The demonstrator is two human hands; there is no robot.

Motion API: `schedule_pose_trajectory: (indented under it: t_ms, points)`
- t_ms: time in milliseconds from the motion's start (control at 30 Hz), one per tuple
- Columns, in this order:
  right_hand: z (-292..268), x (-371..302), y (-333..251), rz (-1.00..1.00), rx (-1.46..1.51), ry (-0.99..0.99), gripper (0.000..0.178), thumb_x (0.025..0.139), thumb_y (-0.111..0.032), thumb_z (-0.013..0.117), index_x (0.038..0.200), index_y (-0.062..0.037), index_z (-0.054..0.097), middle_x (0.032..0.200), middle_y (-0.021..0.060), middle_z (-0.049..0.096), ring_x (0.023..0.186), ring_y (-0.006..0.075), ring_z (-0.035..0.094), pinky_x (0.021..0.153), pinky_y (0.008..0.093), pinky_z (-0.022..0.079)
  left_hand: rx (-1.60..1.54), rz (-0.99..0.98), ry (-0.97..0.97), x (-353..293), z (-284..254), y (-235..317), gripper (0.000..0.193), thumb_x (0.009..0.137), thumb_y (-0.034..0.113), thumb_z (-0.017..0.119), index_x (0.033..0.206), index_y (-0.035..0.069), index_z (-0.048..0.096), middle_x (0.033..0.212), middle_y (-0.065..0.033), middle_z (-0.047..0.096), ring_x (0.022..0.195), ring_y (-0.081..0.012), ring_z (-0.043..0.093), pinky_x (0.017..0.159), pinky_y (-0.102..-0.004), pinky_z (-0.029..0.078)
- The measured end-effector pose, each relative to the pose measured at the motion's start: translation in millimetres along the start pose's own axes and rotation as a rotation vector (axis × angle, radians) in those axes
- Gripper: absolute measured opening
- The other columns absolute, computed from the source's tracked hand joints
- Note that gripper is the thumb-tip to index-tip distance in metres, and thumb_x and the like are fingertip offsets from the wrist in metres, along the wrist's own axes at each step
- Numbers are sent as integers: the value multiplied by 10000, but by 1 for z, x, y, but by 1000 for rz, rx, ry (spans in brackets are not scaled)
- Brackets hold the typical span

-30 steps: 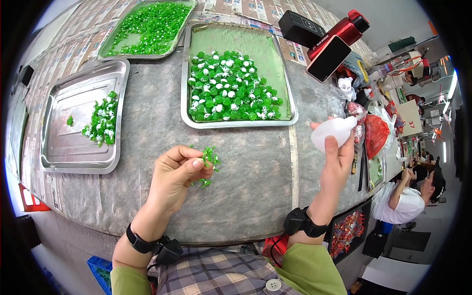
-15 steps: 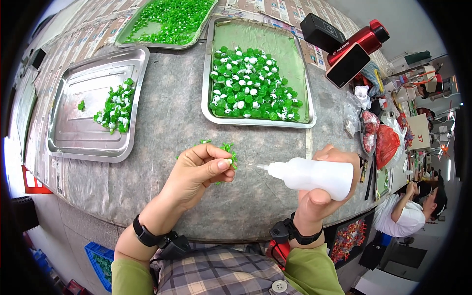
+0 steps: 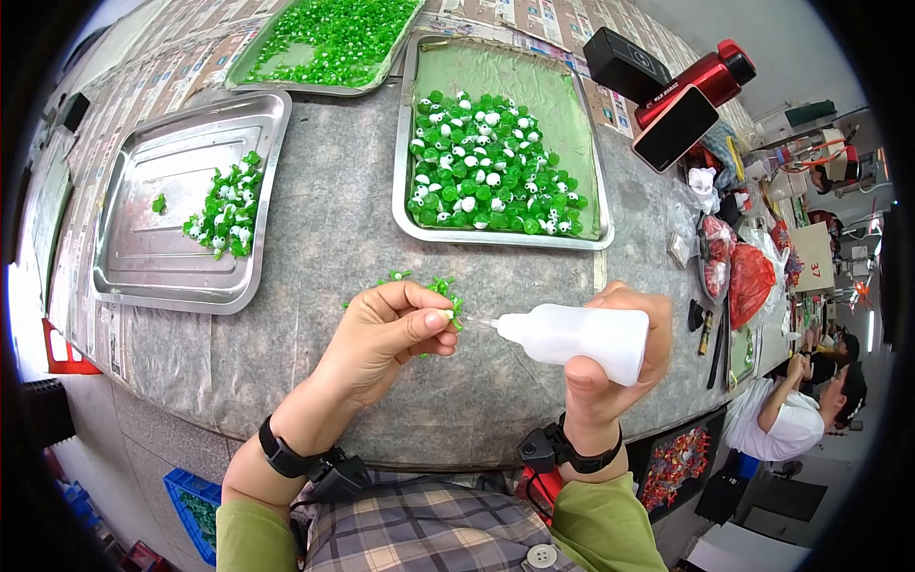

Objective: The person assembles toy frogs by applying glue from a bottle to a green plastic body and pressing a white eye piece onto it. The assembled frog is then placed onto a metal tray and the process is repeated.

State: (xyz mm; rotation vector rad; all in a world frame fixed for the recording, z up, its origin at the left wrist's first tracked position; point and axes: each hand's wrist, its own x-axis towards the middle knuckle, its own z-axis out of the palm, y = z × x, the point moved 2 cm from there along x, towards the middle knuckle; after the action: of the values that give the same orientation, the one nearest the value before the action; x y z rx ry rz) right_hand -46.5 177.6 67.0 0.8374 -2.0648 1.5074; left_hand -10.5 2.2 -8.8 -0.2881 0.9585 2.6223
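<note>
My left hand [image 3: 396, 334] pinches a small green plastic piece [image 3: 456, 316] between thumb and forefinger; the fingers cover most of it. My right hand [image 3: 620, 357] is wrapped round a white squeeze bottle [image 3: 583, 341], held nearly level. The bottle's thin needle tip points left and ends at or very close to the pinched piece; I cannot tell whether it touches. Several small green pieces [image 3: 440, 286] lie on the grey cloth just beyond my left fingers. A metal tray [image 3: 405, 191] of round green-and-white pieces [image 3: 486, 167] stands past both hands.
At the left, another metal tray [image 3: 124, 238] holds a smaller heap of green-and-white pieces [image 3: 229, 205]. A third tray [image 3: 357, 90] of green parts is farther back. A phone [image 3: 676, 129], red bottle [image 3: 701, 76] and black box [image 3: 624, 65] stand back right. A person [image 3: 782, 415] sits at the right.
My right hand has brought the squeeze bottle leftward, so its needle tip is now at the piece in my left hand. The left hand has barely moved.
</note>
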Motion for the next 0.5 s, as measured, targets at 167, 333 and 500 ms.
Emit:
schedule_pose_trajectory:
  t_ms: [167,333,500]
  points:
    - [7,-2,-5,241,0,215,582,603,-543,663,755,-29,437,698,12,384,566,104,381,509,237,306,0,4,-5,0,-2,-1,102,790,99,563,848,15,563,748,-77,594,666,-134,581,617,-249,492]
    - [5,0,-3,240,5,247,582,615,-541,653,758,-22,432,715,16,380,564,105,375,513,242,306,-7,4,-19,1,-2,-1,105,793,108,561,842,15,563,754,-86,599,661,-134,582,612,-251,493]
    - [6,-1,3,263,2,214,581,622,-542,647,755,-20,428,716,17,373,570,110,381,514,248,308,3,3,-18,1,-3,-1,105,794,110,560,839,15,564,752,-87,600,659,-133,582,607,-253,495]
